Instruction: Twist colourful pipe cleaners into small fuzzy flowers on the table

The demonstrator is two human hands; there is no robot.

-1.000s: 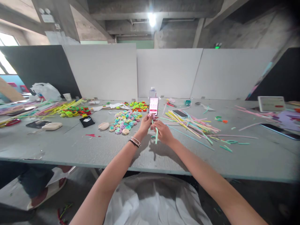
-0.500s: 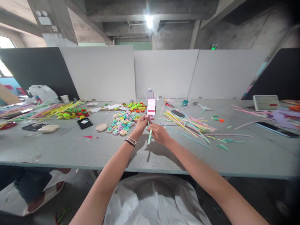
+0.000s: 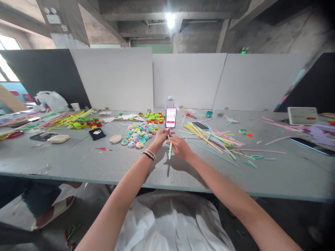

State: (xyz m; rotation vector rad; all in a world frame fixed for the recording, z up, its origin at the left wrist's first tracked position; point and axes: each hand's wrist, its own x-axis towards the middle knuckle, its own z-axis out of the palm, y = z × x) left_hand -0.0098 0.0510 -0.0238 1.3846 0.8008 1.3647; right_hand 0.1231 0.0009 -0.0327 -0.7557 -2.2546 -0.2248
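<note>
My left hand [image 3: 161,137] and my right hand [image 3: 181,147] are close together above the table, fingers pinched. Between them is a mint-green pipe cleaner [image 3: 170,153], its free end pointing down toward me. A small pinkish piece [image 3: 170,132] shows at the left fingertips; its shape is mostly hidden. Just behind my hands a lit phone [image 3: 171,118] stands upright against a clear bottle [image 3: 170,101]. Left of them lies a heap of small pastel pipe-cleaner pieces [image 3: 140,133]. Loose pastel pipe cleaners [image 3: 213,137] are spread to the right.
Red, yellow and green pieces [image 3: 85,122] lie at left, near a black square object [image 3: 96,134] and a beige case [image 3: 59,138]. A phone [image 3: 200,126] rests by the loose stems. A white tablet [image 3: 302,115] stands far right. Another person's foot [image 3: 53,212] is below the table.
The view has shifted slightly, so the scene sits a little further right. Both hands stay together on the green pipe cleaner, with only a small change in finger position.
</note>
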